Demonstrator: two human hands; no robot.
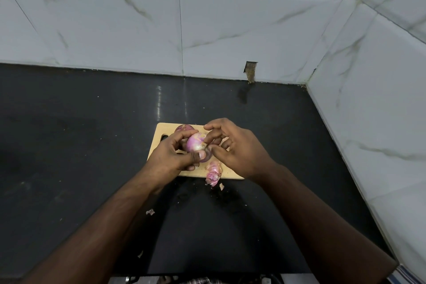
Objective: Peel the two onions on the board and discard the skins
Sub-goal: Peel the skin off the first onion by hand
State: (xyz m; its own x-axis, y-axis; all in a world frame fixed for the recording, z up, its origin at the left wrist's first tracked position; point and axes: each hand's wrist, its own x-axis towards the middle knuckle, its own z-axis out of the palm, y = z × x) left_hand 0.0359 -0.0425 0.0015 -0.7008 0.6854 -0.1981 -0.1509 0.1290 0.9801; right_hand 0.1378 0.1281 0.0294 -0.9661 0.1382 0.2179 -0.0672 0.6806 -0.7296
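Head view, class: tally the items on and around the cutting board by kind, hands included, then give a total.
Onions: 2, one held, one lying behind it
Cutting board: 1
Skin pile: 1
Loose skin scraps on the counter: 2
Hands: 2, left hand, right hand
Total: 8

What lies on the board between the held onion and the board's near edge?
In the head view, a heap of pink onion skins lies on the cutting board, below the onion held over it.
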